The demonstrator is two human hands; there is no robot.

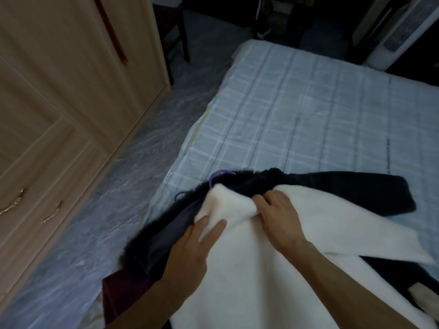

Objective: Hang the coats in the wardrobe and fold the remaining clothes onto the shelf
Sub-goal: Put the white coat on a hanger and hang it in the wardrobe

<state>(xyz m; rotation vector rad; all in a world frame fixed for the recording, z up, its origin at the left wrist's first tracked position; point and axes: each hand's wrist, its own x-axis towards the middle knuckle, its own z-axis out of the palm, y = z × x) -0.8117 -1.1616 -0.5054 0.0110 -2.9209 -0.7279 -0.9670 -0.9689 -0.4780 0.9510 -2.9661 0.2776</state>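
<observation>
A white fleecy garment (261, 269) is lying spread across the near corner of the bed (308, 115), covering most of a dark furry coat (332, 188) underneath it. The right hand (278, 214) is gripping the white garment, its fingers curling into a bunched fold near the top edge. The left hand (197, 243) is resting open on the same garment near its left edge, with the visible fingers lying straight on the cloth; the two hands are sitting close together, not touching.

The dark coat is showing beyond the white garment at the top and right, and its grey lining is peeking out just beside the left hand. A purple hanger (218, 176) is poking out at the coat's collar. A dark red cloth (116, 288) is hanging over the bed edge below the left forearm.

The wardrobe (59, 91) is standing to the left with its doors closed, well apart from the clothes, and a crinkled plastic sheet (107, 198) is covering the floor between it and the bed.
</observation>
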